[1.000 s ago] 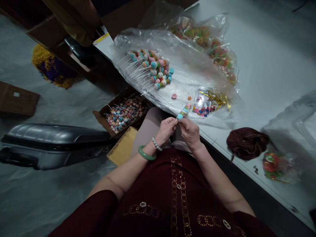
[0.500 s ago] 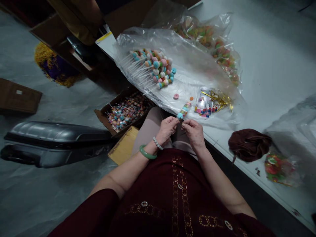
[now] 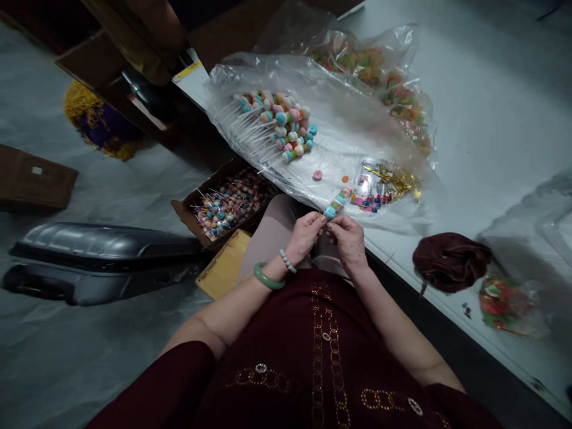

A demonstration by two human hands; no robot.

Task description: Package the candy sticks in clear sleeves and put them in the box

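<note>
My left hand [image 3: 304, 233] and my right hand [image 3: 348, 239] meet above my lap, both pinched on the lower end of one candy skewer [image 3: 337, 203]. Its stack of pastel candy rings points up and away toward the table edge. A green bangle and a bead bracelet sit on my left wrist. A pile of finished candy skewers [image 3: 277, 126] lies on a clear plastic sheet [image 3: 339, 119] on the table ahead. Two loose candy rings [image 3: 317, 175] lie on the sheet beside a small packet with gold twist ties [image 3: 379, 182].
An open cardboard box of wrapped skewers [image 3: 227, 202] stands on the floor left of my knee, beside a grey hard case [image 3: 98, 259]. Bags of loose candy [image 3: 393, 89] lie at the back of the white table [image 3: 491, 119]. A dark red cloth [image 3: 449, 260] and another candy bag [image 3: 503, 301] lie at right.
The skewer in my hands has tilted a little to the right and my fingers have shifted on its lower end. The view wobbled slightly.
</note>
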